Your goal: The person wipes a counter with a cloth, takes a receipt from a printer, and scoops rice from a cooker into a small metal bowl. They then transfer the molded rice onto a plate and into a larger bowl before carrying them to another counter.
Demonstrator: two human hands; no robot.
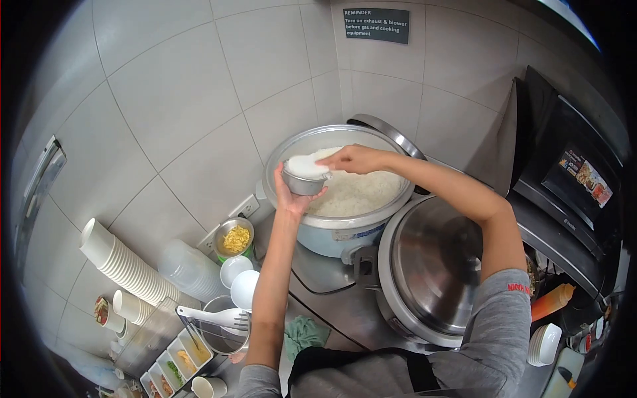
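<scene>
My left hand (pixel 290 199) is wrapped round a small metal bowl (pixel 305 185), held up over the near left rim of a large open rice cooker (pixel 323 240). Across the top of the bowl lies a white rice paddle (pixel 304 164), its blade flat over the opening. The fingers of my right hand (pixel 356 159) are closed on the paddle, above the cooker. Cooked white rice (pixel 361 192) fills the lower part of the cooker. What the bowl contains is mostly hidden by the paddle.
A second cooker with a shut steel lid (pixel 434 265) stands at right. Stacked paper cups (pixel 133 259), a bowl of yellow shreds (pixel 235 239), a topping tray (pixel 176 365) and a green cloth (pixel 305 337) are nearer left. A black appliance (pixel 564 172) is far right.
</scene>
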